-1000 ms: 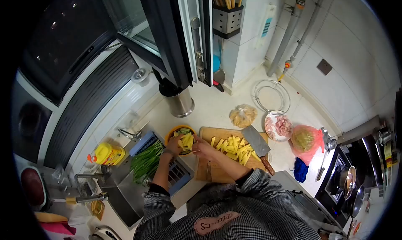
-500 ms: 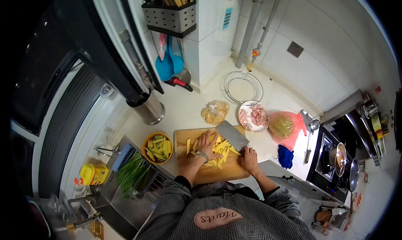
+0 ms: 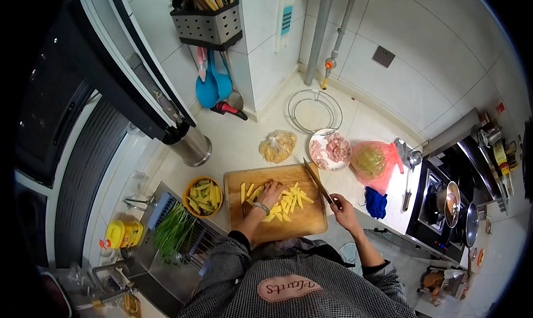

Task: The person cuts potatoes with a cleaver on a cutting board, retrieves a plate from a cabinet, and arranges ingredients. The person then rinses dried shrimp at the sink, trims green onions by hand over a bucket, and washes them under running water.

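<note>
- Head view, with clock directions taken from the middle of the cutting board (image 3: pixel 305 224) and twelve at the top: the board lies flat on the pale worktop (image 3: pixel 239 137).
- Yellow strips (image 3: pixel 287 206) are scattered over the board, most of them from its middle toward 2 o'clock, with a few at 10 o'clock.
- The left hand (image 3: pixel 270 196), a band on its wrist, lies palm down on the board among the strips. Its fingers point toward 1 o'clock and touch strips; whether they are together or apart is too small to tell.
- The right hand (image 3: pixel 342 210) is at 3 o'clock, just beside the board, its fingers clamped on the handle of a cleaver (image 3: pixel 316 179). The blade slants up toward 1 o'clock and is seen almost edge-on; I cannot tell whether it touches the board.
- An orange bowl (image 3: pixel 186 199) sits at 9 o'clock, near the board, holding green and yellow pieces (image 3: pixel 204 196).
- A clear bag (image 3: pixel 277 146) of yellowish food lies at 12 o'clock.
- A white plate (image 3: pixel 332 168) with pink meat (image 3: pixel 337 147) stands between 1 and 2 o'clock, and a wire rack (image 3: pixel 315 111) beyond it at 1.
- A pink bag (image 3: pixel 373 159) is at 2 o'clock, a blue cloth (image 3: pixel 376 202) at 3.
- Green stalks (image 3: pixel 175 232) lie between 8 and 9 o'clock.
</note>
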The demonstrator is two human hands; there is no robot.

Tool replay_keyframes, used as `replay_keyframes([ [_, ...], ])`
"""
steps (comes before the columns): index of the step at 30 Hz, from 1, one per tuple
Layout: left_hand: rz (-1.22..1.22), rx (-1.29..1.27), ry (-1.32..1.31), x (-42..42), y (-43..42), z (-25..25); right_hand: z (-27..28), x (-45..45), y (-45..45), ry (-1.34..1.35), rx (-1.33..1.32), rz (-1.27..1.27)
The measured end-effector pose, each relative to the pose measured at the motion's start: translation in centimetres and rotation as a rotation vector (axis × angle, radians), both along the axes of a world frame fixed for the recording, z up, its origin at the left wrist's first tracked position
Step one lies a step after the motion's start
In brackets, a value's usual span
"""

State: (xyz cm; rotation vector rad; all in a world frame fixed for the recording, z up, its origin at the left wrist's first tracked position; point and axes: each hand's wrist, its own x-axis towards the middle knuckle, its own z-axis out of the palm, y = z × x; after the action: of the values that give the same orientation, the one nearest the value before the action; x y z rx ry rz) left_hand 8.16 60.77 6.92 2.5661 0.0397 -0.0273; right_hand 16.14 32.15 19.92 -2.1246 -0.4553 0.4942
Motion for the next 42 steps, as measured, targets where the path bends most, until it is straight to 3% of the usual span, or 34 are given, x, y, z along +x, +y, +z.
replay_keyframes([
  [1, 0.003, -0.001, 0.001, 0.0, 0.0, 0.5, 0.2, -0.1, -0.2, 0.045, 0.002, 0.013],
  [3, 0.108, -0.358, 0.052, -0.7, 0.4, 1.6, -0.6, -0.4, -0.5, 0.088, 0.020, 0.002],
  [4, 0.123, -0.354, 0.051, -1.2, 0.4, 1.5, -1.2, -0.6, -0.6, 0.130, 0.039, -0.011],
  [6, 0.311, -0.763, -0.123, -2.2, 0.6, 1.3, -3.2, -0.6, -1.0, 0.131, 0.048, -0.002],
  [7, 0.329, -0.757, -0.127, -3.0, 1.3, 2.0, -3.5, -0.7, -0.9, 0.129, 0.050, -0.013],
  [9, 0.327, -0.089, -0.316, -5.0, 3.2, 4.3, -3.3, -1.0, -0.8, 0.140, 0.049, 0.006],
  [10, 0.416, -0.200, -0.211, -6.4, 4.1, 7.9, -2.9, -1.2, -0.6, 0.174, 0.050, -0.018],
  [12, 0.563, -0.305, -0.157, -9.7, 8.5, 6.6, -2.5, -1.5, -0.3, 0.209, 0.052, -0.043],
  [14, 0.667, -0.012, -0.035, -12.5, 11.6, 9.2, -2.3, -1.7, -0.1, 0.247, 0.079, -0.044],
  [15, 0.669, -0.011, -0.036, -13.8, 12.5, 9.3, -2.4, -1.7, -0.1, 0.247, 0.079, -0.041],
  [16, 0.652, 0.239, 0.066, -14.9, 13.0, 9.5, -2.6, -1.7, -0.2, 0.248, 0.079, -0.032],
  [18, 0.627, 0.487, 0.168, -15.6, 13.0, 10.2, -2.4, -1.8, -0.1, 0.250, 0.078, -0.023],
  [20, 0.624, 0.567, 0.090, -15.5, 12.4, 11.4, -1.7, -1.9, 0.0, 0.304, 0.066, -0.048],
  [21, 0.617, 0.564, 0.091, -14.7, 12.3, 11.2, -1.8, -1.9, 0.1, 0.304, 0.063, -0.055],
  [23, 0.511, 0.304, 0.116, -12.5, 11.5, 9.5, -2.4, -2.0, 0.0, 0.325, 0.099, -0.077],
  [25, 0.473, -0.206, 0.120, -10.1, 9.7, 5.4, -2.6, -2.1, 0.0, 0.337, 0.103, -0.081],
  [27, 0.563, 0.125, -0.067, -8.5, 5.5, 3.6, -3.1, -2.2, -0.1, 0.348, 0.111, -0.088],
  [28, 0.557, 0.125, -0.072, -7.4, 4.0, 3.0, -3.6, -2.2, -0.2, 0.327, 0.119, -0.074],
  [30, 0.632, 0.367, -0.013, -5.5, 1.6, 1.9, -3.8, -2.1, -0.5, 0.302, 0.124, -0.067],
  [39, 0.483, 0.184, -0.123, -2.6, 0.3, -0.3, -3.1, -2.5, 0.0, 0.359, 0.164, -0.092],
  [42, 0.452, 0.070, -0.092, -2.3, 1.4, -0.7, -4.5, -2.2, -0.4, 0.257, 0.144, -0.034],
])
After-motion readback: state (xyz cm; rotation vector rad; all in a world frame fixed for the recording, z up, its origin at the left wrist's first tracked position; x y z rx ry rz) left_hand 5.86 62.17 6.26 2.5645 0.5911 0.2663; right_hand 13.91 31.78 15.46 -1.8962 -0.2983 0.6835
